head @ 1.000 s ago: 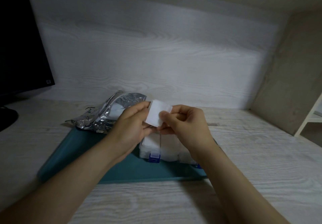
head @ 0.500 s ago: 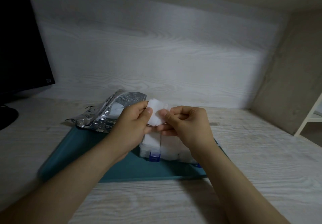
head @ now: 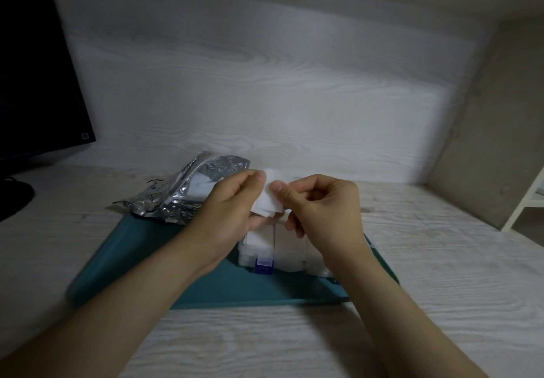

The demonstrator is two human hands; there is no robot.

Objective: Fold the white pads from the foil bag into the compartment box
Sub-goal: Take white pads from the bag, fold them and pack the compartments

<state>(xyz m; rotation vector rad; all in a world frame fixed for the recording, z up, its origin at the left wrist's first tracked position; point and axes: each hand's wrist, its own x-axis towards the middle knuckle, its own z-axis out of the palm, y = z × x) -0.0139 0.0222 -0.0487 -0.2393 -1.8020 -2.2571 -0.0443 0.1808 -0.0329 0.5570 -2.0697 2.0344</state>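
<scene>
The left hand [head: 232,204] and right hand [head: 321,216] pinch a thin white fabric pad [head: 269,201] between their fingers [head: 260,177], just above the clear plastic compartment box [head: 282,248] (its cells look mostly filled, though partly hidden). Best to match the edges, crease firmly, then tuck it in.

A desk nook, office-like — a dark monitor [head: 35,83] stands at the left on a pale wood-grain desktop [head: 441,260]; matching panel [head: 265,98] behind.

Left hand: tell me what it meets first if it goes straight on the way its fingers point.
The left hand pinches the white pad, so that comes first. Beyond it, probably the right hand, which pinches the pad's other side. The depth between the two hands is unclear.
</scene>
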